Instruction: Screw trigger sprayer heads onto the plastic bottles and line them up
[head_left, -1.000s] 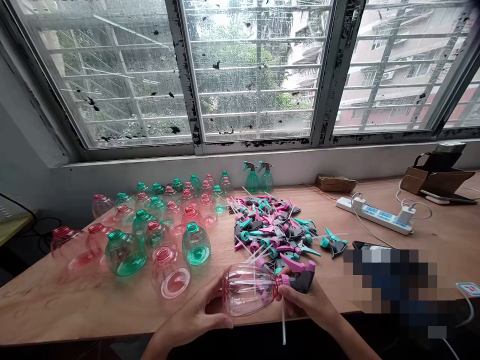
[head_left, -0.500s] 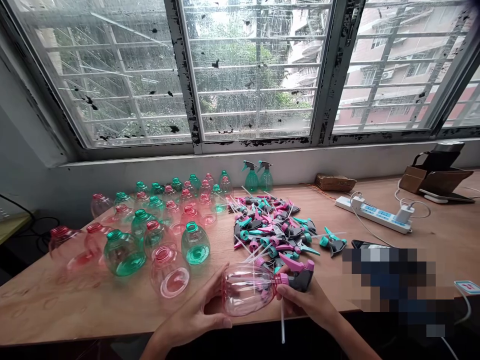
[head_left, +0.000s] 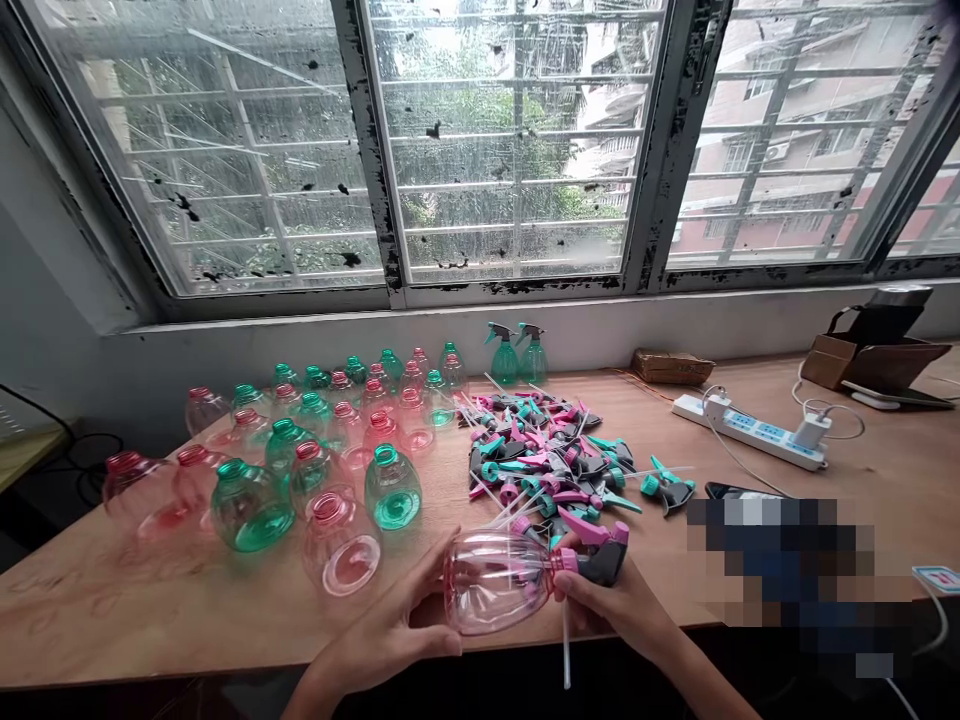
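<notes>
Head: pink bottle (head_left: pixel 495 582) between fingers (head_left: pixel 586 590)

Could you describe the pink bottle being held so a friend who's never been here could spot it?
Find the window, then the near edge of the wooden table below it. There a see-through pink bottle is held sideways, left hand cupped at its base, right hand at its neck. Unlike the topless pink bottles standing at left, it carries a pink-and-black spray head.
</notes>
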